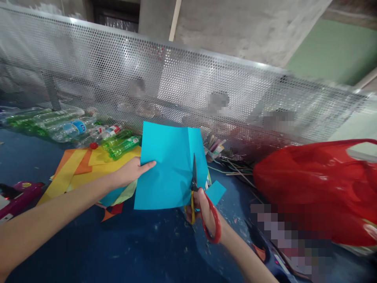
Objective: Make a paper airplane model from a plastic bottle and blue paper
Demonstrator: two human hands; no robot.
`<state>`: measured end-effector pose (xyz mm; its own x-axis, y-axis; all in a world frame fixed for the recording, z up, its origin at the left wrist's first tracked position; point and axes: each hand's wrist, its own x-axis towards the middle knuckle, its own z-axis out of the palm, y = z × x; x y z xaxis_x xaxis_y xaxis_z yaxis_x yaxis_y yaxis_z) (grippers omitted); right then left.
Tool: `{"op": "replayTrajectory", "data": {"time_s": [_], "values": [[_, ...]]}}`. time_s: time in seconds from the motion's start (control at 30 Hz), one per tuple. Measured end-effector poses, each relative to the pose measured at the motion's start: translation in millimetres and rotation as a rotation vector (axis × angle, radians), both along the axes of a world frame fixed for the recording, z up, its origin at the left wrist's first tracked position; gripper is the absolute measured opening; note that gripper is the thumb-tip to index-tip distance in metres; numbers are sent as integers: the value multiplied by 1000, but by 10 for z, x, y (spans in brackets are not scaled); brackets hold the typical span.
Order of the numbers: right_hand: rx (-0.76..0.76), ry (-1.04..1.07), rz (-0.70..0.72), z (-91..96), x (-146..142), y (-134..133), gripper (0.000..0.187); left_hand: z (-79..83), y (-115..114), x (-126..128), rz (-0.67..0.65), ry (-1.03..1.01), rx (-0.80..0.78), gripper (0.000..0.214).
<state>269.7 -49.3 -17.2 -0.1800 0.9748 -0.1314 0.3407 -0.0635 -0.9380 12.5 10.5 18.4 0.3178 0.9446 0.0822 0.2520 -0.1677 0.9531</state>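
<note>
A sheet of bright blue paper (166,169) is held up over the dark blue table. My left hand (137,169) pinches its left edge, thumb on the near face and the other fingers hidden behind. In my right hand (205,206) is a pair of scissors (194,173) with one red and one yellow handle loop. One dark blade lies in front of the sheet, near its right side and pointing up; the other blade is hidden. A fold or crease runs down the paper above the blade tip. A small blue paper scrap (216,192) lies just right of the scissors.
Plastic bottles (73,127) lie at the back left. Yellow and orange paper sheets (79,165) sit under my left forearm. A purple tool (25,194) is at the far left, a red plastic bag (312,177) at the right. A perforated metal screen (182,82) stands behind.
</note>
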Motion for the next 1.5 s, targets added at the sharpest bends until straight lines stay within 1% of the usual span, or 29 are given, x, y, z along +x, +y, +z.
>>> {"op": "replayTrajectory", "data": {"time_s": [0.13, 0.3, 0.53, 0.73, 0.87, 0.97, 1.13, 1.33, 1.5], "values": [[72, -28, 13, 92, -65, -22, 65, 12, -15, 6, 0, -29, -1, 41], [57, 1, -5, 150, -117, -53, 62, 1, -8, 4, 4, -42, -12, 39], [31, 61, -65, 57, -107, -35, 59, 12, -18, 9, -21, -114, -50, 43], [77, -39, -70, 12, -72, -27, 61, 25, -32, 7, -42, -169, -78, 46], [88, -26, -89, -4, -65, -25, 60, 31, -38, 9, -35, -194, -110, 48], [84, -23, -108, -15, -67, -15, 58, 34, -37, 11, -54, -213, -147, 49], [57, -28, -174, -38, -73, -6, 57, -4, -4, 11, -26, -225, -159, 52], [27, 6, -215, -67, -75, -4, 55, -29, 12, 13, -40, -246, -166, 50], [57, -13, -218, -51, -84, -7, 54, -77, 55, 10, -41, -286, -180, 47]]}}
